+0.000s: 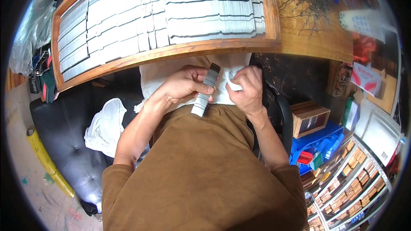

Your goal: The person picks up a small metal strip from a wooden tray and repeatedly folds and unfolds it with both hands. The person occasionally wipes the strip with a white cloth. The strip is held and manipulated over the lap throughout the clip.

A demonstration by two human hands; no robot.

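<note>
My left hand point(188, 84) is closed around a narrow stack of thin grey metal pieces point(205, 91), thumb pressed on its face. The stack tilts, its dark end up and its pale end down towards my lap. Just right of it, my right hand point(247, 86) is closed on a bunched white cloth point(233, 82), apart from the stack. A pale cloth point(158, 77) lies across my lap under both hands. Straight ahead, a wooden tray point(171, 50) holds many rows of similar grey metal pieces point(192, 25).
Another white cloth point(107, 124) lies on the black cushioned seat point(64, 124) at my left. To my right are a small wooden box point(310, 117), a blue basket point(319, 143) and shelves point(355, 184) of small wooden blocks. Dark wiry strands point(314, 6) lie on the tabletop point(299, 42).
</note>
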